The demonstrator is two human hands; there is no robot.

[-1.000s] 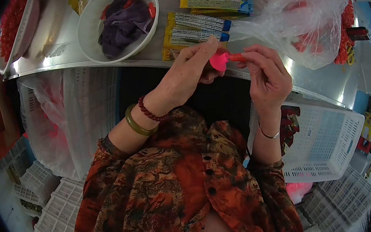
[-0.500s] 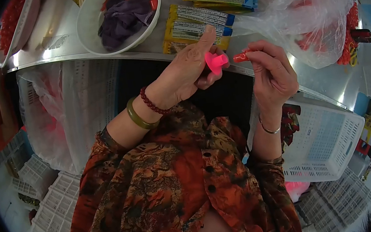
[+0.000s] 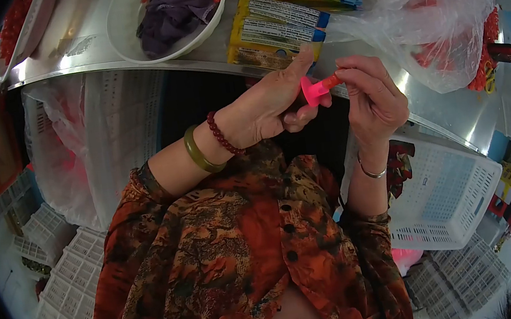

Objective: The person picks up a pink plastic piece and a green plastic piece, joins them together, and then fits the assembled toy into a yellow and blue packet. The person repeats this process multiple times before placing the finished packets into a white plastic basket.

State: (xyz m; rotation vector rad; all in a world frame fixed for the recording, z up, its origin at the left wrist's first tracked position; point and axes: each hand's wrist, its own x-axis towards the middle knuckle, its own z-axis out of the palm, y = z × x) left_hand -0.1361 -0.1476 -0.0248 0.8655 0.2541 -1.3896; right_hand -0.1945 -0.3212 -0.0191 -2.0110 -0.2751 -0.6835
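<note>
Between the fingers of my left hand [image 3: 277,101] is a pink plastic piece [image 3: 316,91] with a round flange and a short stem pointing right. My right hand [image 3: 374,94] pinches a small red-orange piece [image 3: 331,81], whose tip meets the end of the pink stem. Both hands are just off the table's front edge, below a stack of yellow and blue packets [image 3: 273,30]. My left thumb lies near the lower packets.
A white bowl [image 3: 113,32] with a purple cloth [image 3: 173,14] stands on the metal table [image 3: 79,44]. Clear plastic bags [image 3: 438,16] lie at the right. A white basket [image 3: 446,191] is below right. At the far left is another person's arm [image 3: 2,143].
My left hand has moved right with the pink piece, closing the gap to the red-orange piece in my right hand. The two pieces now touch. The view has shifted slightly.
</note>
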